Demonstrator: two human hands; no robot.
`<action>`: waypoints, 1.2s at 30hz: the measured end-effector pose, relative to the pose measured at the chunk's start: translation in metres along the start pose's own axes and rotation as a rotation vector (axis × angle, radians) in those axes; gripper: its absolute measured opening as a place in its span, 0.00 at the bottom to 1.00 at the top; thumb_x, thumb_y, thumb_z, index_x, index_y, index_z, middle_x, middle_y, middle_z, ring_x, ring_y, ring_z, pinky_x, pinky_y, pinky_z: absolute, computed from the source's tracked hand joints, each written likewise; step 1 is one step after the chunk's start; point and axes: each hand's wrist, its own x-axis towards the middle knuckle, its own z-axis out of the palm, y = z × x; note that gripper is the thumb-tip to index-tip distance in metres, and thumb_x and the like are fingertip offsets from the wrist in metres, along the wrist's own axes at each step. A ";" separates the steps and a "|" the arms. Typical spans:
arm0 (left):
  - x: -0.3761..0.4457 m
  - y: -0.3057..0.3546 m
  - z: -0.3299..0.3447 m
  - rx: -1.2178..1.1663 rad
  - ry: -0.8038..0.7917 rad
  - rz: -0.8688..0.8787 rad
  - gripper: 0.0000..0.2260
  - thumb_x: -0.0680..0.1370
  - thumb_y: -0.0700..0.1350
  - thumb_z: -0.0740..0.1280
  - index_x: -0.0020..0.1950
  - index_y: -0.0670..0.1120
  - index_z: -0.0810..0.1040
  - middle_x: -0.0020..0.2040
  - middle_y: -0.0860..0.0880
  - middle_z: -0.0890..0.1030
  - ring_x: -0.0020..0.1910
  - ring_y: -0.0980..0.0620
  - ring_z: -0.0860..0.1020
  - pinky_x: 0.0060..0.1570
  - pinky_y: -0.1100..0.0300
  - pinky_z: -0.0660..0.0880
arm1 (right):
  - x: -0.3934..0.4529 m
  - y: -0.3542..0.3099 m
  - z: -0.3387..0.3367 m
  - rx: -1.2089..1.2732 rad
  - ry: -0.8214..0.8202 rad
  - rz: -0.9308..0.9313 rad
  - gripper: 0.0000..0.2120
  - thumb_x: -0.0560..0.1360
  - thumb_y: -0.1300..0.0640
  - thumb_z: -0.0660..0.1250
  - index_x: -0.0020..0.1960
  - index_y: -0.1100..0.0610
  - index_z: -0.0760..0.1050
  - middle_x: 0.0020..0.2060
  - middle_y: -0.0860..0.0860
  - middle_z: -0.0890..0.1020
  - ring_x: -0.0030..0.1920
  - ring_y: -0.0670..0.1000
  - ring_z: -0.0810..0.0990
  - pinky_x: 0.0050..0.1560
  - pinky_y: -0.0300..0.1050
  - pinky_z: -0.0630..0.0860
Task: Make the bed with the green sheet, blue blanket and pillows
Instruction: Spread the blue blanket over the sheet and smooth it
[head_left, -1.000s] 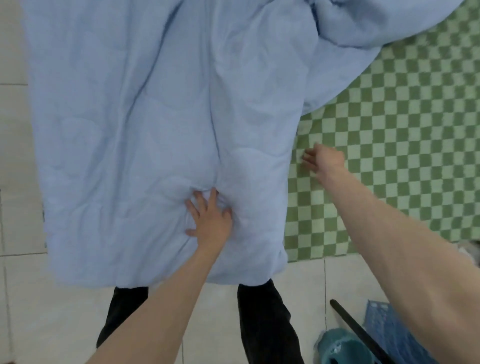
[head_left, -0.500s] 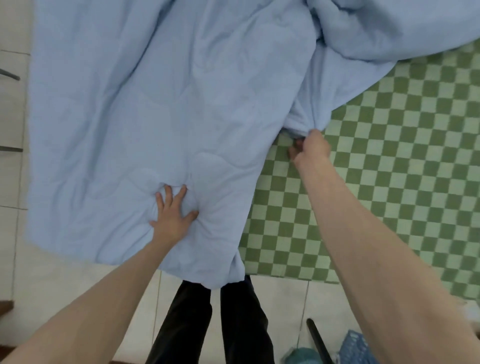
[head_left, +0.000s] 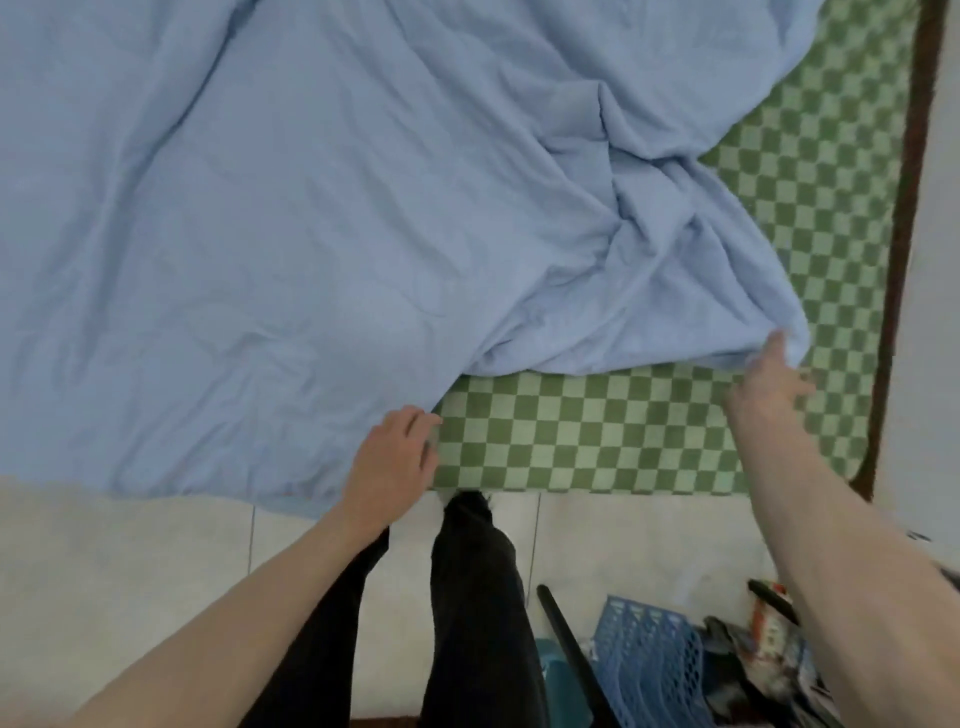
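The pale blue quilted blanket (head_left: 311, 234), soft and limp, covers most of the bed from its left side across, its lower hem at the near edge on the left and rising into a bunched ridge toward the right. It looks light and puffy and should drape and slide easily over the sheet; judging by the folds, it is best taken at the hem and corner, not the middle. The right hand (head_left: 769, 384) has that loose corner near the bed's right edge, thumb up against the cloth and fingers spread beneath; whether it truly pinches is blurred and I cannot tell. The left hand (head_left: 395, 457) rests at the hem by the near edge, fingers curled at the fabric's border, seemingly gripping it. The green-and-white checked sheet (head_left: 597, 441) lies flat, exposed at the near right corner.

One blanket, one sheet, two hands; no pillows are in view. A blue plastic lattice basket (head_left: 644, 660) sits on the tiled floor (head_left: 130, 545).
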 end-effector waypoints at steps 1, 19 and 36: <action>0.001 0.013 0.013 0.026 -0.068 0.036 0.16 0.76 0.44 0.68 0.64 0.46 0.78 0.58 0.47 0.77 0.54 0.44 0.79 0.48 0.48 0.78 | 0.009 0.017 0.015 0.116 -0.017 0.117 0.41 0.76 0.36 0.66 0.80 0.55 0.55 0.75 0.55 0.68 0.70 0.58 0.72 0.68 0.57 0.72; 0.008 0.146 0.093 0.134 0.085 -0.156 0.14 0.81 0.44 0.59 0.52 0.40 0.82 0.45 0.43 0.83 0.42 0.40 0.81 0.45 0.47 0.77 | 0.120 0.074 -0.041 0.026 -0.389 0.282 0.16 0.77 0.52 0.71 0.61 0.59 0.77 0.50 0.48 0.83 0.49 0.51 0.82 0.50 0.46 0.80; 0.019 0.198 0.184 0.350 -0.483 -0.273 0.18 0.81 0.52 0.63 0.70 0.49 0.71 0.69 0.48 0.70 0.67 0.45 0.70 0.60 0.51 0.67 | 0.201 0.135 -0.150 0.033 -0.294 0.101 0.16 0.71 0.52 0.77 0.57 0.52 0.78 0.51 0.46 0.83 0.50 0.50 0.83 0.48 0.48 0.79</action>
